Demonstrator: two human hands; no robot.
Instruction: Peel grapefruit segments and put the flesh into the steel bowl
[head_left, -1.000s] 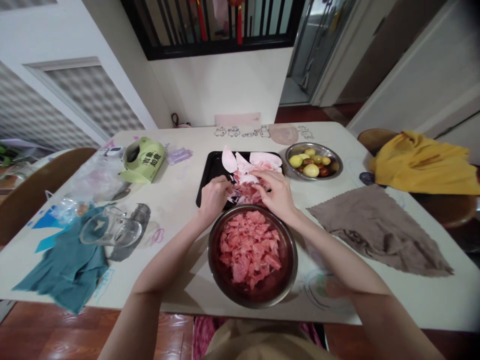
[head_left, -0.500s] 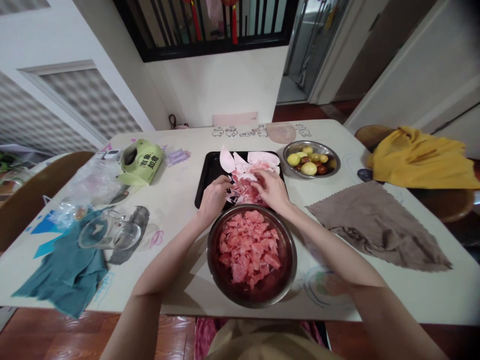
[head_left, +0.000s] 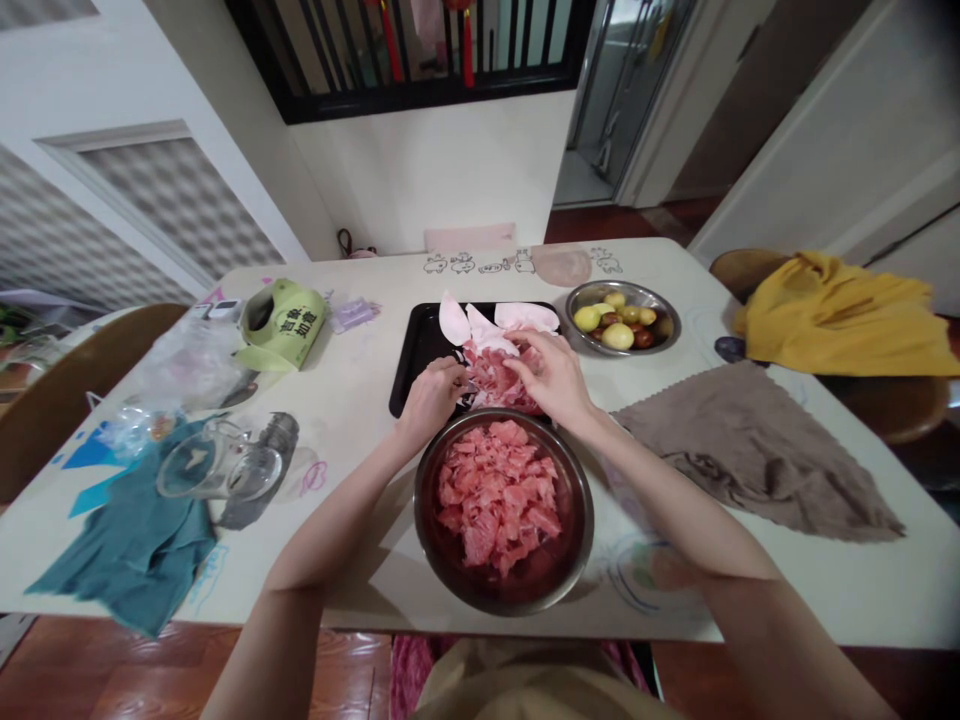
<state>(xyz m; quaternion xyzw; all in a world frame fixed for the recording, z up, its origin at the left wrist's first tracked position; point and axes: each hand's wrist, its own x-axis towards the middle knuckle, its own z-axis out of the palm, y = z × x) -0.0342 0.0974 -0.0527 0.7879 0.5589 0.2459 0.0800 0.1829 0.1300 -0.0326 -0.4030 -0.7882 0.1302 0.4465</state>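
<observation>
A round metal bowl point(head_left: 583, 500) stands at the table's front, holding a heap of peeled pink pomelo flesh point(head_left: 499, 495). Just behind it lies a black tray point(head_left: 409, 345) with white-pink pieces of pomelo peel point(head_left: 525, 317) along its far side and a pile of reddish pomelo membranes point(head_left: 491, 372) nearer me. At the left of that pile, my left hand point(head_left: 435, 392) has its fingers curled together; anything pinched in them is hidden. My right hand point(head_left: 553, 375) arches over the pile's right side, thumb and fingers apart.
A metal bowl of green and brown fruit point(head_left: 622, 320) stands at the back right, near a brown cloth point(head_left: 757, 450). To the left are a glass pitcher point(head_left: 202, 465) on a teal cloth point(head_left: 142, 545), a green container point(head_left: 285, 325) and clear plastic bags point(head_left: 191, 365).
My right hand has shifted slightly right and up off the membrane pile, baring more of it. My left hand has moved slightly, its fingers curling more. The bowls and tray stay put.
</observation>
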